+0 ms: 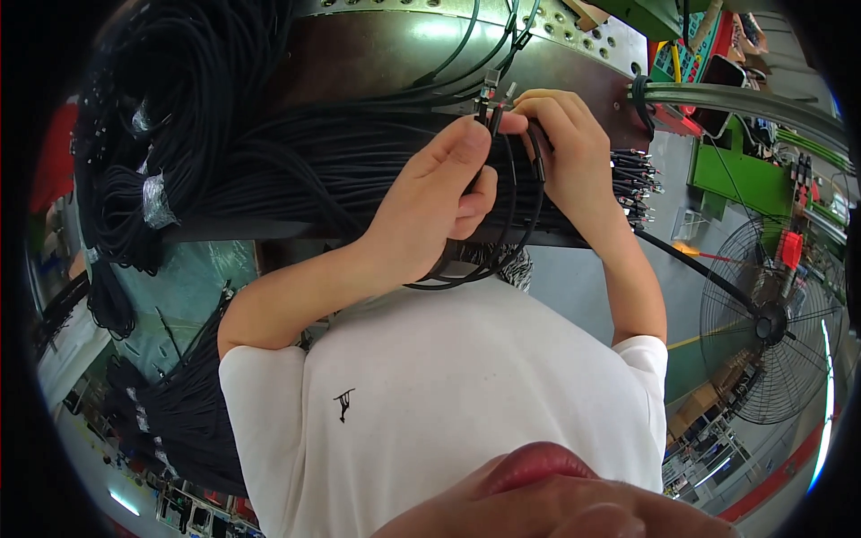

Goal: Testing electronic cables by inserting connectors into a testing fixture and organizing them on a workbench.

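Note:
My left hand (pixel 429 190) is closed around black cables, thumb on top. Their metal-tipped connectors (pixel 490 85) stick up past the thumb and point away from me. My right hand (pixel 576 143) is close beside it, fingers curled and pinching a black cable near the connectors; its fingertips are partly hidden. Loops of thin black cable (pixel 513 255) hang below both hands, in front of my white shirt. Under and behind the hands lies a thick bundle of black cables (pixel 296 170), whose metal-tipped ends (pixel 635 184) show to the right of my right wrist.
Coiled black cables tied with clear wrap (pixel 158 199) hang at the far left. Behind the bundle is a dark metal surface (pixel 377 58) with a perforated strip (pixel 583 38). A metal rail (pixel 744 97) crosses the upper right, above a large caged fan (pixel 769 321).

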The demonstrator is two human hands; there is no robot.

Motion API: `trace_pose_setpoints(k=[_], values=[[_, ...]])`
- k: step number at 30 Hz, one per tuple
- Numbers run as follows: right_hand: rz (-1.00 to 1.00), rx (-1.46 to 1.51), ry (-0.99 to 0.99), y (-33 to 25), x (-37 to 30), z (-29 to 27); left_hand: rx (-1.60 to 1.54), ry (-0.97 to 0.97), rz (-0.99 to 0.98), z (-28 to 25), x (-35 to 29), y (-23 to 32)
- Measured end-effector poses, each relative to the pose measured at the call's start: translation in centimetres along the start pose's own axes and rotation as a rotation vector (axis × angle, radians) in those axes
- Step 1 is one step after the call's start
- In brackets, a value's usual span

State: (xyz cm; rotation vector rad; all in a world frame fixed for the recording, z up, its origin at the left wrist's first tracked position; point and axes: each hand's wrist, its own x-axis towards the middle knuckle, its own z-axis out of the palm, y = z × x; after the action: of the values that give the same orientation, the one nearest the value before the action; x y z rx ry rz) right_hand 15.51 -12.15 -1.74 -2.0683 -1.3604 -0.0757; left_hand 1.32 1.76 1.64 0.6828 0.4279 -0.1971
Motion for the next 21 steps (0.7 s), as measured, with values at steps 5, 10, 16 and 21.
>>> trace_pose_setpoints(k=[5, 10, 16, 21], values=[[-0.109, -0.072, 0.025, 1.0, 0.1, -0.7, 0.047, 0.069, -0.036, 0.6, 0.7, 0.1], [-0.424, -0.327, 0.051, -1.3, 0.9, -3.4, 0.083, -0.050, -0.137, 1.0, 0.0, 0.2], [-0.302, -0.410, 0.198, 1.5, -0.4, -4.3, 0.852, -0.141, -0.002, 0.7, -0.4, 2.1], [0.125, 0.002, 0.157, 1.7, -1.7, -2.4, 1.067, -0.145, 0.186, 0.3, -0.6, 2.5]])
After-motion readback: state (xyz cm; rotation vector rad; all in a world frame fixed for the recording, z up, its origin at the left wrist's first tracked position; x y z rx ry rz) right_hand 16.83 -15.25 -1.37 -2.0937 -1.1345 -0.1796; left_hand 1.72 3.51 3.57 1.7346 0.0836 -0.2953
